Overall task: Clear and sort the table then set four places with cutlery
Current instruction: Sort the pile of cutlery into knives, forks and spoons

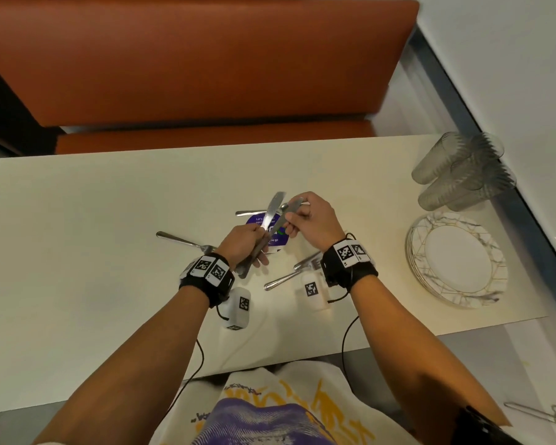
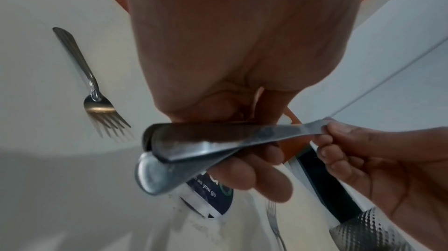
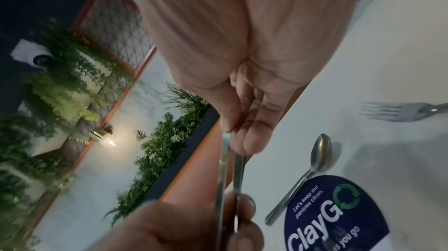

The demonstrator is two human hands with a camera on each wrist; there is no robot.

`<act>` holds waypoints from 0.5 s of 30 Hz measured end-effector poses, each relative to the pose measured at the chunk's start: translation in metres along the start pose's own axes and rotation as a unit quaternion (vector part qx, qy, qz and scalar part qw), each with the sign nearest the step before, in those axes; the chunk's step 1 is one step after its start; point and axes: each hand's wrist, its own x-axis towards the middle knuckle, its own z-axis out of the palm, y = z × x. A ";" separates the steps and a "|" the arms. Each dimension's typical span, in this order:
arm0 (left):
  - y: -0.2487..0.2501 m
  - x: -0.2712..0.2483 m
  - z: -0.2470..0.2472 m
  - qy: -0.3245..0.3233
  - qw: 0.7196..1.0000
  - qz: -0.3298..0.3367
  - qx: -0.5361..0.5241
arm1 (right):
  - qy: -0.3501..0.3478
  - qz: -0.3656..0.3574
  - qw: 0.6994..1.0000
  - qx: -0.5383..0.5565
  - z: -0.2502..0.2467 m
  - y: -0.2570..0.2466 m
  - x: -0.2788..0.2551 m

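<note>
My left hand (image 1: 249, 244) grips a bundle of table knives (image 1: 272, 211) by their handles (image 2: 194, 140) above the middle of the white table (image 1: 93, 252). My right hand (image 1: 304, 218) pinches the blade end of one knife (image 1: 288, 211) whose handle lies in that bundle; the pinch (image 3: 227, 132) shows edge-on in the right wrist view. Loose on the table are a fork (image 1: 183, 241) to the left, a spoon (image 1: 249, 213) behind my hands, and two forks (image 1: 289, 274) under my right wrist.
A round purple ClayGo sticker (image 1: 278, 240) lies under my hands. Stacked plates (image 1: 456, 261) sit at the right edge, with nested clear plastic cups (image 1: 456, 175) lying behind them. An orange bench (image 1: 206, 75) runs along the far side.
</note>
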 end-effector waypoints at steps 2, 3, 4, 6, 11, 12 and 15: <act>0.000 0.001 0.000 -0.025 0.999 0.004 -0.025 | 0.022 -0.001 1.000 -0.010 0.002 0.002 0.006; 0.000 0.002 0.001 -0.031 0.998 -0.001 -0.049 | 0.031 -0.004 0.999 -0.012 0.003 0.002 0.008; 0.001 0.003 0.001 -0.036 0.996 -0.012 -0.078 | 0.037 -0.009 0.999 -0.014 0.003 0.002 0.009; 0.000 0.006 0.002 -0.050 0.990 -0.031 -0.131 | 0.045 -0.010 0.998 -0.031 0.004 0.002 0.012; 0.000 0.011 0.001 -0.079 0.984 -0.059 -0.148 | 0.044 -0.019 0.994 -0.095 0.004 0.004 0.020; 0.001 0.011 0.000 -0.083 0.983 -0.066 -0.148 | 0.036 -0.023 0.994 -0.101 0.003 0.005 0.021; 0.002 0.011 -0.003 -0.091 0.980 -0.082 -0.157 | 0.006 -0.016 0.997 -0.076 -0.001 0.003 0.022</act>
